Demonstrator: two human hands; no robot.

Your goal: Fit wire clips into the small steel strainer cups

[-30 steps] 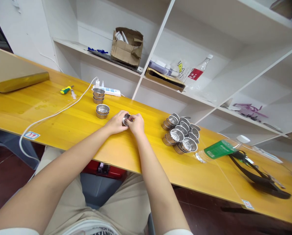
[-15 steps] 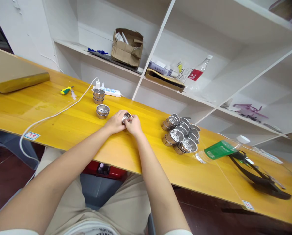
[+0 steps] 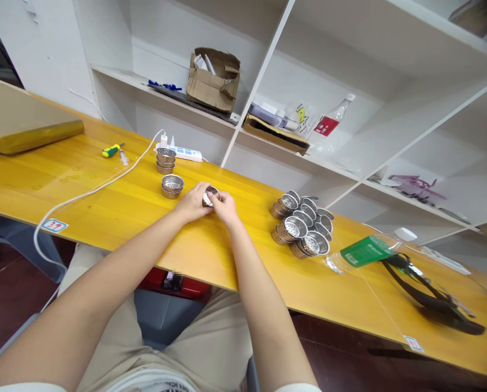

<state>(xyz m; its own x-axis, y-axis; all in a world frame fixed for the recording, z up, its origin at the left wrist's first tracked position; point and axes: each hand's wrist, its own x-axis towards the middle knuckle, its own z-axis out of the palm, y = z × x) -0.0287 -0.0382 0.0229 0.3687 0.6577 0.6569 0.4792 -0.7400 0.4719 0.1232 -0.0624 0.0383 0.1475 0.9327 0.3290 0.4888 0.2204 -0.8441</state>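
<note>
Between my two hands is a small perforated metal strainer cup [image 3: 208, 199], held just over the yellow table. My left hand [image 3: 194, 203] is closed around its left side. On the other side my right hand [image 3: 226, 207] grips the rim, with fingers reaching into the cup; the fingertips are partly hidden. Left of my hands stands a short stack of similar strainer cups [image 3: 172, 186], and behind it a taller stack [image 3: 165, 160]. A large cluster of stacked strainer cups [image 3: 304, 223] sits to the right, some stacks leaning.
Right of the cluster lies a bottle with a green label [image 3: 368, 250], then a black strap [image 3: 431, 299]. A white cable [image 3: 92, 191] crosses the table's left side from a power strip [image 3: 186, 153]. A screwdriver [image 3: 111, 151] lies farther left. White shelves [image 3: 178, 130] rise behind the table.
The strainer cup has tilted slightly between my hands, and the fingers of my right hand have shifted at its rim. The stacks stay where they were.
</note>
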